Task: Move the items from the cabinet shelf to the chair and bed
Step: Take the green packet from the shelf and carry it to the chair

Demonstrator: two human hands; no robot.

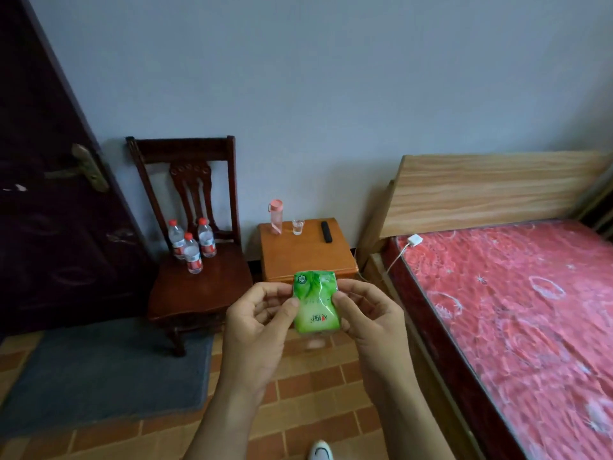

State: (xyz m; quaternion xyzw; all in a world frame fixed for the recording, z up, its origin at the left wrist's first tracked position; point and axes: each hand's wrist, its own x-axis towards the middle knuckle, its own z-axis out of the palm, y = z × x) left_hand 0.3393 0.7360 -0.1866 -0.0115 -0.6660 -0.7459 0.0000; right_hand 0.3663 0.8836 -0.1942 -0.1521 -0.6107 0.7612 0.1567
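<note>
A small green tissue pack (316, 302) is held in front of me between both hands. My left hand (257, 322) pinches its left edge and my right hand (370, 322) grips its right edge. It hovers above the floor, just in front of the small wooden cabinet (306, 257). To the left stands a dark wooden chair (199, 287) with three water bottles (192, 244) upright at the back of its seat. The bed (517, 293) with a red patterned mattress lies on the right.
On the cabinet top stand a pink bottle (276, 216), a small glass (298, 227) and a black remote (326, 231). A white charger (414, 240) lies on the bed's corner. A dark door (49, 194) is at left, a grey mat (109, 373) on the tiled floor.
</note>
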